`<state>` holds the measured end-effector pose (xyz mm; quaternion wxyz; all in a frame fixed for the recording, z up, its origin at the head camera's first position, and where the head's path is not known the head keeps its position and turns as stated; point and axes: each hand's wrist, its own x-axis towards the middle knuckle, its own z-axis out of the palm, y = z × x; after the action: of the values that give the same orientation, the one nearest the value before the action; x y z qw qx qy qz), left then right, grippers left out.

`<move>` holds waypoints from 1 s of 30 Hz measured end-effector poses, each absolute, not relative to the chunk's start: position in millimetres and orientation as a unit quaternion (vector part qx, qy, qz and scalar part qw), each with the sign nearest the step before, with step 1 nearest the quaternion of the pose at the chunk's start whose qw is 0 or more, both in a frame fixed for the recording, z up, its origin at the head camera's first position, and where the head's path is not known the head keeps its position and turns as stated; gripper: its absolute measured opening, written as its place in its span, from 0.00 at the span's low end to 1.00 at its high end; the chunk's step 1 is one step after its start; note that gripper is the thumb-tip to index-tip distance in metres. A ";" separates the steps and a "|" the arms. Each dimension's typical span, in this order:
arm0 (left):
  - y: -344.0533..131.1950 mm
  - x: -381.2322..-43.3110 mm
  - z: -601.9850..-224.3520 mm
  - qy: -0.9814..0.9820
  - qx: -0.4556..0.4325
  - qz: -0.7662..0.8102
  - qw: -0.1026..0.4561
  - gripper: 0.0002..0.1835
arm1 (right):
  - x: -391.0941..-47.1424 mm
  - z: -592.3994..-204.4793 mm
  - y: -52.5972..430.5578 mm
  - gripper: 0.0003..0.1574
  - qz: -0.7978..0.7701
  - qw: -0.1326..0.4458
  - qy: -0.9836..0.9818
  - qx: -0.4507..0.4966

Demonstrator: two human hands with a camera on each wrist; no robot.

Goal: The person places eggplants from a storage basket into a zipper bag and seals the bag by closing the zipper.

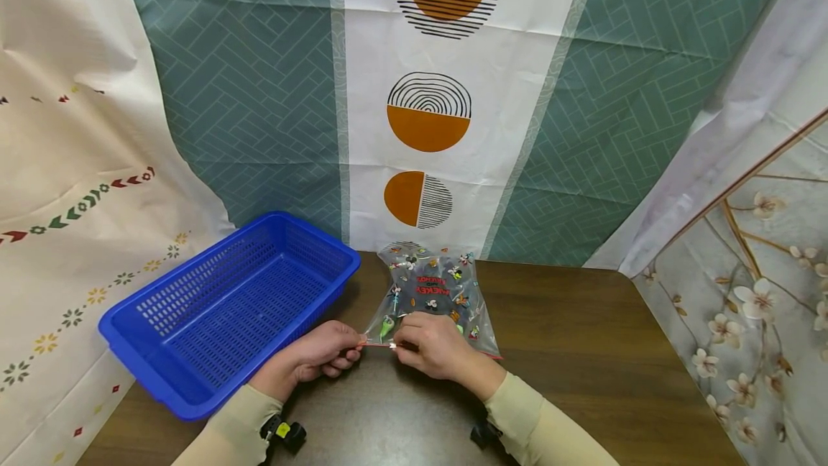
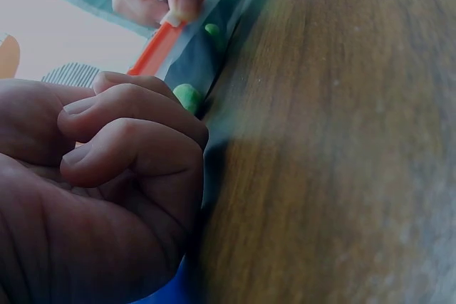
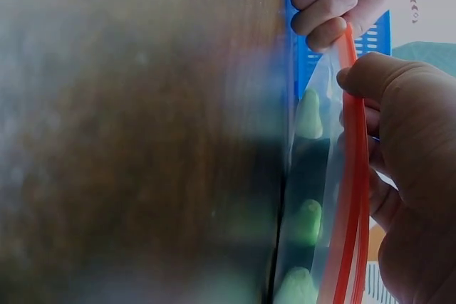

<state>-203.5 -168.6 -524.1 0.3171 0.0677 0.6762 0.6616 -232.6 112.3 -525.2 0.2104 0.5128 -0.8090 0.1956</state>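
A clear zip bag [image 1: 414, 300] printed with small cartoon figures lies on the table, its red zip edge [image 3: 354, 176] toward the person. My left hand [image 1: 326, 351] pinches the bag's left corner, the other fingers curled in. Close beside it, my right hand [image 1: 432, 344] pinches the zip at a small white slider [image 2: 171, 18] between thumb and forefinger. Inside the bag are several small green pieces [image 3: 308, 113] and something dark. Part of the zip edge is hidden behind my right hand in the head view.
A blue plastic basket [image 1: 123, 333] with slotted walls stands at the left, next to my left forearm. The brown wooden table [image 1: 569, 351] extends to the right. Patterned cloths hang behind and on both sides, with a green and white one [image 1: 278, 92] at the back.
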 end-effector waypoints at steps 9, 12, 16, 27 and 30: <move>-167.9 -203.1 -524.2 0.673 0.066 0.663 0.321 0.17 | -230.8 -523.5 119.7 0.01 0.188 0.208 -0.812 0.512; -167.7 -203.0 -524.1 0.673 0.066 0.662 0.323 0.18 | -231.0 -524.4 122.5 0.02 0.189 0.220 -0.805 0.517; -167.9 -203.1 -524.4 0.672 0.067 0.663 0.324 0.19 | -230.3 -525.4 126.8 0.03 0.196 0.226 -0.801 0.518; -169.0 -203.8 -526.7 0.669 0.068 0.665 0.326 0.19 | -230.6 -527.2 136.7 0.01 0.188 0.220 -0.807 0.514; -168.9 -203.9 -526.7 0.669 0.068 0.665 0.326 0.19 | -230.1 -526.7 140.1 0.02 0.189 0.223 -0.807 0.513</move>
<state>-203.9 -168.9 -526.7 0.3262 0.0677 0.6687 0.6647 -230.1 140.1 -526.7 0.2230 0.5134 -0.8068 0.1888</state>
